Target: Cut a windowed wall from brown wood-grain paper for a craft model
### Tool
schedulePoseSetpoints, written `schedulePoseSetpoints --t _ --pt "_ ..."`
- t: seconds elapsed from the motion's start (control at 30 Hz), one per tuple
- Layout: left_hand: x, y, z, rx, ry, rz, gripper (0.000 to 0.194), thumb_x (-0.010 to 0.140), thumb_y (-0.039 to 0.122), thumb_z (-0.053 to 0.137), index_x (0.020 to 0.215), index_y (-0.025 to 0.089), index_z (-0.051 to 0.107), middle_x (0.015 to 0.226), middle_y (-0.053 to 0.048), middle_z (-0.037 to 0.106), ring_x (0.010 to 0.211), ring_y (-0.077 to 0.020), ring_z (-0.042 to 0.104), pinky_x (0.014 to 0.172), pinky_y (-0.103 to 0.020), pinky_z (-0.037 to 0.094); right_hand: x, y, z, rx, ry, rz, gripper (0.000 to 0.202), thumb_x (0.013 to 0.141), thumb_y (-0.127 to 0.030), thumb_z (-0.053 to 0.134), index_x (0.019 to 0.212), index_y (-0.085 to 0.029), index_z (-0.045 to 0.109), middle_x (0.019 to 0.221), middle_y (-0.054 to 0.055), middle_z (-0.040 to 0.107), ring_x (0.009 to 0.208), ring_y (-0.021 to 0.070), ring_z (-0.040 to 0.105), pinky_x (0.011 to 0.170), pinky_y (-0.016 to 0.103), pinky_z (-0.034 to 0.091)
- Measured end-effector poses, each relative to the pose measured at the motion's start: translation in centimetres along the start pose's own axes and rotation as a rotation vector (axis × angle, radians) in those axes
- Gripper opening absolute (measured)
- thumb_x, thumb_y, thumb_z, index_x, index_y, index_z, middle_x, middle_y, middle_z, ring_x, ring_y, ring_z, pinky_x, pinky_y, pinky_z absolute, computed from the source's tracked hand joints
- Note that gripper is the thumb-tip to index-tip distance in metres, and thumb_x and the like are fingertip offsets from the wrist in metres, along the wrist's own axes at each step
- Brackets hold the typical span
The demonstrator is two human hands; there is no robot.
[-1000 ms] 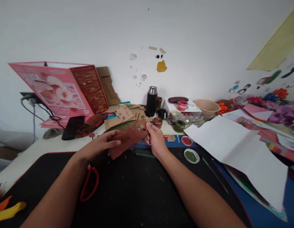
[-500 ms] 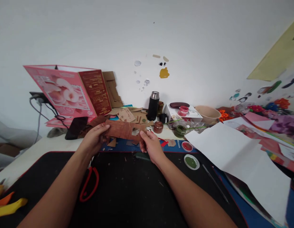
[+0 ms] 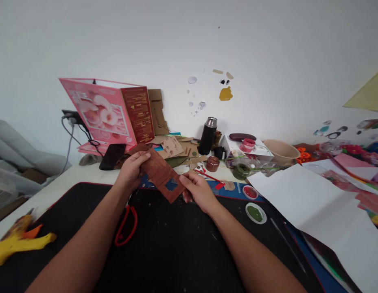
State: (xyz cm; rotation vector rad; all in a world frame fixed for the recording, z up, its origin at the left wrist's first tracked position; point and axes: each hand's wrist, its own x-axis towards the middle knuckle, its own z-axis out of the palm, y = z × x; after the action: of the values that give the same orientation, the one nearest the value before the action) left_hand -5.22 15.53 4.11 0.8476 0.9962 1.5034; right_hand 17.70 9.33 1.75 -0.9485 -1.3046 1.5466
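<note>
A flat reddish-brown painted piece of cardboard (image 3: 158, 173) with a square cut-out near its lower end is held up above the black mat. My left hand (image 3: 134, 167) pinches its upper left end between thumb and fingers. At the lower right edge, beside the cut-out, my right hand (image 3: 198, 189) grips it, with the thumb on top. The piece tilts down toward the right, and blue shows through its hole. Below my left wrist lie red-handled scissors (image 3: 127, 228), their blades partly hidden by the arm.
Behind the hands stand a black thermos (image 3: 208, 136), a brown paint jar (image 3: 212, 164), a green paint jar (image 3: 241, 171) and cardboard scraps (image 3: 172, 147). A lid with green paint (image 3: 255, 213) and white paper (image 3: 286, 191) lie right. A yellow object (image 3: 24, 240) and phone (image 3: 113, 156) are left.
The brown piece has turned from nearly level to slanting down at the right, and its cut-out faces me more fully. My right hand is lower relative to the left. The view has shifted left.
</note>
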Motion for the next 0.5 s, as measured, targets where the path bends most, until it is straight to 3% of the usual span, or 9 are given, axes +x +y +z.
schedulePoseSetpoints --t 0.13,0.3,0.5 --pt "-0.01 -0.46 0.22 -0.003 -0.029 -0.007 0.036 0.063 0.035 0.091 0.080 0.017 0.065 0.057 0.006 0.055 0.043 -0.0066 0.044 0.039 -0.019 0.027 -0.23 0.24 0.52 -0.027 -0.046 0.044 0.050 0.078 -0.067 0.077 0.091 -0.020 0.067 0.055 -0.006 0.060 0.040 0.0096 0.051 0.036 0.021 0.031" --pt "-0.29 -0.67 0.62 -0.006 -0.122 -0.034 0.040 0.072 0.051 0.083 0.087 0.017 0.066 0.057 0.004 0.055 0.043 -0.0095 0.045 0.038 -0.021 0.027 -0.11 0.38 0.52 -0.031 0.003 0.037 0.047 0.082 -0.066 0.073 0.092 -0.021 0.067 0.054 -0.007 0.059 0.041 0.0097 0.053 0.037 0.020 0.029" --pt "-0.90 -0.55 0.96 0.023 -0.140 -0.036 0.038 0.066 0.037 0.088 0.082 0.019 0.059 0.056 0.008 0.049 0.043 -0.0070 0.042 0.039 -0.017 0.029 0.03 0.25 0.20 -0.030 0.020 0.018 0.049 0.084 -0.068 0.071 0.094 -0.020 0.069 0.057 -0.004 0.064 0.041 0.0111 0.057 0.037 0.021 0.028"
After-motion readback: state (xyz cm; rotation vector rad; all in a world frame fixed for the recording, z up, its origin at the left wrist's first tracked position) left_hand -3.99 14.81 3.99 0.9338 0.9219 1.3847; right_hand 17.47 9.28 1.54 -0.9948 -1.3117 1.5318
